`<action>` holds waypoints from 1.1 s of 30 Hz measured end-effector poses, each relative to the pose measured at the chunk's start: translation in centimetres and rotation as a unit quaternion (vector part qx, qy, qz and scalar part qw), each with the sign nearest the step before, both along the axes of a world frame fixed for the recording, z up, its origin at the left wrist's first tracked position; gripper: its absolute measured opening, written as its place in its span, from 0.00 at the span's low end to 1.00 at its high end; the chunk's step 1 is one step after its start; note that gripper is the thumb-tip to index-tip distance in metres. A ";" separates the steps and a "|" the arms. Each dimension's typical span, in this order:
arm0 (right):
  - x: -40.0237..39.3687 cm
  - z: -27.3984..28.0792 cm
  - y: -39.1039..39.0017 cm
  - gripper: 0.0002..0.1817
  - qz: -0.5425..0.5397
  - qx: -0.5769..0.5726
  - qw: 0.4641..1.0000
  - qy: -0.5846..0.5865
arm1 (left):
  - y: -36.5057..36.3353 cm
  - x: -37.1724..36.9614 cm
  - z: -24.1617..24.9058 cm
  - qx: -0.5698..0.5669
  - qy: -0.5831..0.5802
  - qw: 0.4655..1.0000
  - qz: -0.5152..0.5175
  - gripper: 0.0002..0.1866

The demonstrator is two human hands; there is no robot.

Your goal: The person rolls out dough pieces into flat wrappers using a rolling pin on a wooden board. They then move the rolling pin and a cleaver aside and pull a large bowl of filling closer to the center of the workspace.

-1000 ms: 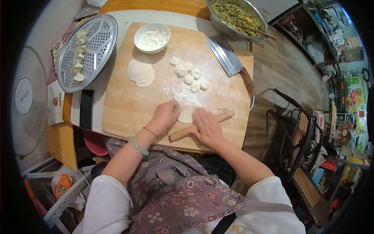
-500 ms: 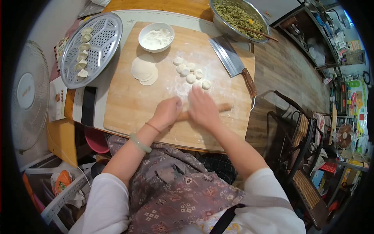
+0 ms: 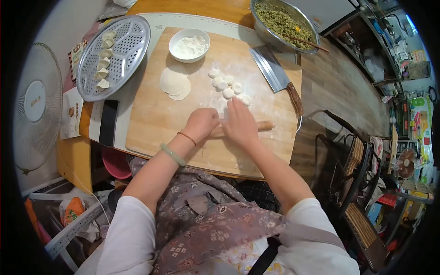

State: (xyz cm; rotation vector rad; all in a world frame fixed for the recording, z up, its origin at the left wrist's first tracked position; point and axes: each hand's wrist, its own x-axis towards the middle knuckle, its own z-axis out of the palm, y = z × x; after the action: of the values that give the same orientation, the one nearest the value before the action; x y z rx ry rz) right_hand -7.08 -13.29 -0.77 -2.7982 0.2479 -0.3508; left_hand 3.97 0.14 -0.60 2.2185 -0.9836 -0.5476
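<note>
A wooden rolling pin (image 3: 266, 125) lies crosswise on the floured board (image 3: 156, 130), its right end showing. My right hand (image 3: 242, 123) rests over the pin with fingers stretched forward, near small flattened dough pieces (image 3: 228, 93). Closed, my left hand (image 3: 201, 123) is at the pin's left part; whatever its fingers grip is hidden. The dough under my hands cannot be made out. Farther back on the board are overlapping round dough wrappers (image 3: 174, 82) and a white bowl of flour (image 3: 189, 46).
A cleaver (image 3: 275, 73) lies at the board's right, handle toward me. Behind it stands a metal bowl of green filling (image 3: 284, 25) with chopsticks. At left are a perforated tray (image 3: 133, 50) holding several dumplings, a phone (image 3: 108, 123) and a fan (image 3: 36, 103). A chair (image 3: 355, 160) stands right.
My right hand's fingers have straightened forward over the pin. My left hand has shifted slightly right and stays closed. The whole view has moved a little.
</note>
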 end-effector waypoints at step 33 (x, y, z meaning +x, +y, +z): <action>-0.5 0.3 1.2 0.36 0.050 -0.062 0.997 0.019 | 1.7 -0.4 0.9 -0.013 -0.037 0.998 0.050 0.08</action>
State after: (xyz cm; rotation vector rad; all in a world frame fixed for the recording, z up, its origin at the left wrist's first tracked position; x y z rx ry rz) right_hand -7.57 -12.10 -0.50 -2.9289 0.0958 -0.2999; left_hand 3.52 1.79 0.27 2.2652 -0.9068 -0.4077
